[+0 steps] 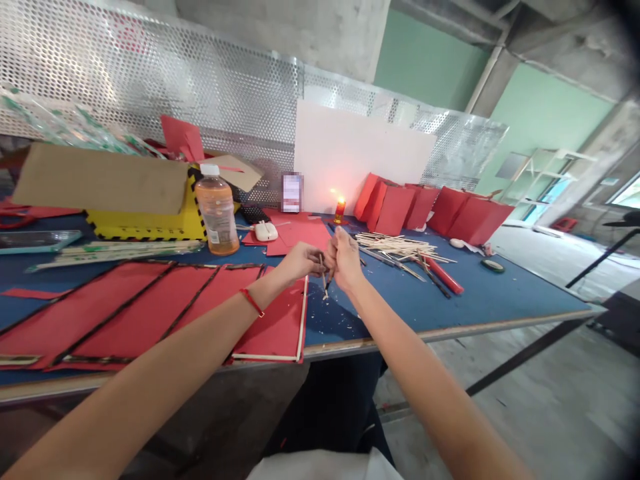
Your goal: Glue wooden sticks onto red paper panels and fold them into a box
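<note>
My left hand (306, 260) and my right hand (345, 259) meet above the blue table, in front of a burning candle (339, 212). Pinched in my left fingers is a thin wooden stick (323, 272) pointing down. My right hand is closed around a darker thin stick (329, 283), its upper part hidden in the fingers. The lower ends of both sticks come together over pale crumbs on the table. Beneath my left forearm lies a red panel (190, 313) with dark strips across it and pale sticks along its right and front edges.
A heap of wooden sticks (400, 245) and a red tube (444, 275) lie to the right. Behind them stand red paper bags (393, 208). An orange drink bottle (217, 212), a white earphone case (266, 231) and a yellow box (145, 223) are on the left.
</note>
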Motion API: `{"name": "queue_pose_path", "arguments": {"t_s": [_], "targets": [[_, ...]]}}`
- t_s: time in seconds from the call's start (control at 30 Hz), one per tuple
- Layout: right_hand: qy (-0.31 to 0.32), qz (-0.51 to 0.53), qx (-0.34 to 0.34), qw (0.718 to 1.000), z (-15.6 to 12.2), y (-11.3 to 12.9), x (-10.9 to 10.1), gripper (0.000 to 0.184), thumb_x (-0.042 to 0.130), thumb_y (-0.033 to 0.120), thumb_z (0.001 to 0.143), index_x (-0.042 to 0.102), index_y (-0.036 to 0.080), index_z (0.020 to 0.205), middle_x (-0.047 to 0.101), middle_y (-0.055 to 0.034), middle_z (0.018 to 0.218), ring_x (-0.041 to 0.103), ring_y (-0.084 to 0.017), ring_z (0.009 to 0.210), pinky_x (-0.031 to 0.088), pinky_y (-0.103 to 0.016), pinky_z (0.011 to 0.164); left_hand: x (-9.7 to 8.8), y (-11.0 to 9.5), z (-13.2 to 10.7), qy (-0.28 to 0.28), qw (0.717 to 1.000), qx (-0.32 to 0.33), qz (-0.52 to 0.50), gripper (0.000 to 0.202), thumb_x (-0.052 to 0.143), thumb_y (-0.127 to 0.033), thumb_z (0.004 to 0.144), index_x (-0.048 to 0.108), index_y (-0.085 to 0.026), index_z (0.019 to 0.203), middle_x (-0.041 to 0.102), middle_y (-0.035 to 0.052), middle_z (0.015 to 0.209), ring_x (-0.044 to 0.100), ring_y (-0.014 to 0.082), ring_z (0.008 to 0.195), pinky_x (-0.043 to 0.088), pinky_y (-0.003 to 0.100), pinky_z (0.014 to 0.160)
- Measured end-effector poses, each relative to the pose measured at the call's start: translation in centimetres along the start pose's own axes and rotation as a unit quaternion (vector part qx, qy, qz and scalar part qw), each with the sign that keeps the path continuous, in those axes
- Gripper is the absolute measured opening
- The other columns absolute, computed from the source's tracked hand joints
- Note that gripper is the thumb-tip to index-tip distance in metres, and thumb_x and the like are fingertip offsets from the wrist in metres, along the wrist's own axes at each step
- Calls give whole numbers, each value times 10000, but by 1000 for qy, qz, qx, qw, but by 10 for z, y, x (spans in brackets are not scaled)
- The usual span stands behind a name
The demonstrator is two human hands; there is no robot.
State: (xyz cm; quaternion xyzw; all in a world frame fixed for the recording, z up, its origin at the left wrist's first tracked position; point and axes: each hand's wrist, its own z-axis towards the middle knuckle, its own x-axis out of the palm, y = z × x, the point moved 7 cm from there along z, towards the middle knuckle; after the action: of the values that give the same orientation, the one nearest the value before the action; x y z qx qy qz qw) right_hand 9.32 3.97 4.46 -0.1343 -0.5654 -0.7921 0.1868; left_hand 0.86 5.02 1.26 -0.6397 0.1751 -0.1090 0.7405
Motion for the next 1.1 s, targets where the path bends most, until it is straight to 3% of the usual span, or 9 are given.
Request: {"name": "queue_pose_path", "arguments": {"t_s": [0.13, 0.2, 0.43, 0.7, 0.77, 0.97, 1.1], "targets": [[120, -38, 71, 990, -1, -10, 21, 492, 609, 498, 803, 266, 232, 572, 232, 130, 390, 159, -22, 310, 115, -169, 317, -3, 0, 1, -16, 1000, 21, 1, 99, 664, -56, 569, 585, -115, 563, 624, 11, 526, 587, 128, 520, 486, 249, 553], [141, -48, 84, 985, -2, -13, 26, 473, 591, 471, 818, 278, 231, 557, 241, 126, 378, 157, -23, 308, 106, -171, 314, -5, -1, 2, -28, 999, 36, 2, 110, 636, -42, 570, 565, -124, 548, 598, -6, 501, 576, 124, 511, 490, 255, 556], [26, -66, 7, 997, -1, -9, 12, 475, 572, 520, 819, 302, 233, 555, 265, 114, 382, 191, -38, 306, 145, -192, 310, 0, -2, 6, -3, 999, 27, 22, 119, 558, -2, 496, 582, -115, 524, 607, -7, 497, 588, 133, 515, 475, 240, 537], [-118, -19, -34, 992, -3, 1, -17, 468, 544, 538, 825, 255, 244, 604, 260, 123, 408, 176, -38, 312, 126, -199, 313, 2, 1, 5, 11, 1000, 17, 5, 123, 714, -108, 512, 642, -111, 611, 629, 5, 520, 585, 124, 498, 472, 232, 520], [-118, -19, -30, 992, -2, 2, -17, 467, 549, 532, 827, 255, 244, 608, 267, 123, 409, 183, -35, 311, 131, -199, 316, 2, 2, 6, 17, 1000, 12, -3, 139, 725, -109, 506, 652, -111, 625, 646, 14, 539, 596, 128, 515, 479, 233, 531], [-8, -18, 39, 999, -2, -9, 2, 414, 520, 412, 872, 295, 231, 575, 241, 123, 396, 175, -24, 302, 112, -193, 329, 0, 2, 4, -1, 1000, -6, -25, 138, 657, -35, 505, 640, -112, 618, 657, 16, 568, 611, 135, 534, 495, 246, 563], [-31, -9, 5, 999, -8, -3, -7, 473, 559, 503, 836, 258, 235, 590, 221, 129, 404, 146, -30, 319, 107, -199, 331, 3, 0, 5, 13, 1000, -6, -10, 148, 655, -39, 522, 650, -108, 653, 667, 20, 584, 624, 146, 556, 498, 250, 583]]}}
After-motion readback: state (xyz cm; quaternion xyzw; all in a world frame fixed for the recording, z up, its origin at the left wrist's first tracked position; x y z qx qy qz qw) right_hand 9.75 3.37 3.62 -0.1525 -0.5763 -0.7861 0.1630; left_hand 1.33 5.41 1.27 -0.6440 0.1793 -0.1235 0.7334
